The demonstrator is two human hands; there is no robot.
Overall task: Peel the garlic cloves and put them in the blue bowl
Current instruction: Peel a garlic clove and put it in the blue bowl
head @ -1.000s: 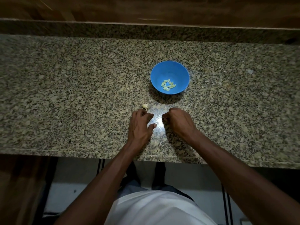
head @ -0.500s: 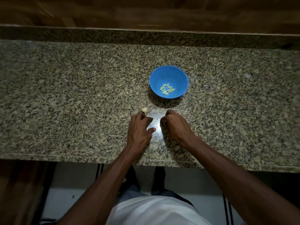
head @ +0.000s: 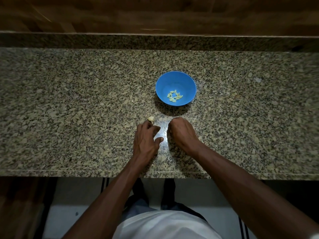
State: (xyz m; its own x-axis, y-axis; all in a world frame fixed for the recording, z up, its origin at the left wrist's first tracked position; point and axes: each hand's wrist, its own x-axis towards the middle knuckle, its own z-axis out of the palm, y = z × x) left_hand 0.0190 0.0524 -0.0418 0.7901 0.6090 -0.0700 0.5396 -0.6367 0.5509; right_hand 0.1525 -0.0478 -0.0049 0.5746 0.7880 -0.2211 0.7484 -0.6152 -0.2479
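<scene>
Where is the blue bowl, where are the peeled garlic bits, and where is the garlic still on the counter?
blue bowl [head: 162, 83]: head view, bare inner wall on its left.
peeled garlic cloves [head: 174, 96]: head view, middle of the pile in the bowl.
unpeeled garlic piece [head: 151, 119]: head view, its pale middle, by the left fingertips.
</scene>
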